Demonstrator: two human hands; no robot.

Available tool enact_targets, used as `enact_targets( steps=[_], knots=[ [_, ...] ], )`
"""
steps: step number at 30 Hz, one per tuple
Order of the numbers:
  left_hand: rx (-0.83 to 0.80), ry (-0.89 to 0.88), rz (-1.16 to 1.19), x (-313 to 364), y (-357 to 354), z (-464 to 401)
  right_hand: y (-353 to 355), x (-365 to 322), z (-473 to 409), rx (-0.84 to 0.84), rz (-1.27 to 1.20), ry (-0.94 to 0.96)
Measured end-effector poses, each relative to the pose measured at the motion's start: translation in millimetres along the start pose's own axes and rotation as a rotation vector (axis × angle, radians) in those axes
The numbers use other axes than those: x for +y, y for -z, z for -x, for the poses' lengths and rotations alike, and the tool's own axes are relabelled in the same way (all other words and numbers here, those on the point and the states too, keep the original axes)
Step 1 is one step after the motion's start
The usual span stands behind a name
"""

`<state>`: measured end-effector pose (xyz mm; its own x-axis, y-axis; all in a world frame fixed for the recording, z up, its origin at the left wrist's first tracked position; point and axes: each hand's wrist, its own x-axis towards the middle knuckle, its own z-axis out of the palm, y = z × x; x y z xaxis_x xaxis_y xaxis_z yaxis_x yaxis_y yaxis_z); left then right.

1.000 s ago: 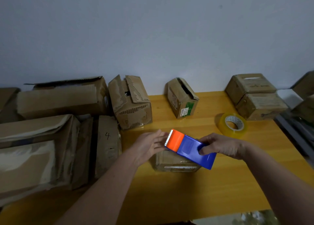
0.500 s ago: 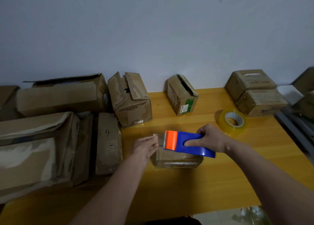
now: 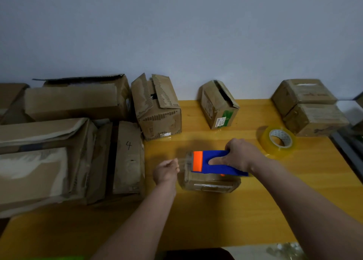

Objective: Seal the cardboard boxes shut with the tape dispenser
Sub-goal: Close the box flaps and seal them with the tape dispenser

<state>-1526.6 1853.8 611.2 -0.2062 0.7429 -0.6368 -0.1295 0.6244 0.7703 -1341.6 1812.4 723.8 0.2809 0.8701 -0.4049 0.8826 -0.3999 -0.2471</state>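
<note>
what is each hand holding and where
Right hand grips the tape dispenser by its blue body. Left hand pinches the clear tape's free end.

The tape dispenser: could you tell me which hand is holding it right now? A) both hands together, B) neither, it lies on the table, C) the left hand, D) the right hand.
D: the right hand grips the blue and orange tape dispenser above the small cardboard box, while the left hand pinches the clear tape end beside it.
</note>
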Motion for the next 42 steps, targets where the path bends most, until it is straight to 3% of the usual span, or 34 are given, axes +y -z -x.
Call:
enact_targets(
  steps=[5, 10, 14, 15, 17, 19, 21, 23, 28, 33, 42],
  knots=[
    [0.008, 0.003, -0.013, -11.8, -7.3, -6.5, -3.1, -4.5, -7.3, 0.101, 0.186, 0.051],
    [-0.011, -0.161, -0.301, -31.8, -14.1, -6.4, -11.4, -6.4, -9.9, 0.13, 0.114, 0.096],
    [0.006, 0.087, -0.692, -31.8, 0.9, -9.4, -13.0, -4.1, -9.6, 0.13, 0.062, 0.101],
    [0.025, 0.064, -0.716, -32.5, 8.0, -7.3, -13.0, -4.1, -9.5, 0.128, 0.051, 0.099],
    [0.007, -0.158, -0.64, -35.5, 17.5, 2.0, -11.9, -4.7, -10.4, 0.129, 0.034, 0.093],
    [-0.15, -0.463, -0.59, -35.8, 20.8, 18.1, -10.4, -5.6, -11.4, 0.133, 0.036, 0.09],
    [-0.378, -0.624, -0.604, -36.5, 20.9, 29.8, -8.7, -5.9, -11.3, 0.134, 0.047, 0.087],
    [-0.526, -0.676, -0.708, -38.9, 22.2, 35.6, -8.1, -4.0, -11.3, 0.134, 0.042, 0.09],
    [-0.661, -0.646, -0.89, -32.8, 26.4, 24.7, -1.9, 3.9, -9.8, 0.066, 0.05, 0.164],
    [-0.547, -0.893, -1.415, -14.3, 19.7, 10.7, 3.5, 12.7, -7.2, -0.016, -0.088, 0.099],
    [-0.386, -0.847, -1.639, -17.0, 10.9, 14.9, 4.0, 33.4, -2.6, -0.01, -0.22, 0.031]
  ],
)
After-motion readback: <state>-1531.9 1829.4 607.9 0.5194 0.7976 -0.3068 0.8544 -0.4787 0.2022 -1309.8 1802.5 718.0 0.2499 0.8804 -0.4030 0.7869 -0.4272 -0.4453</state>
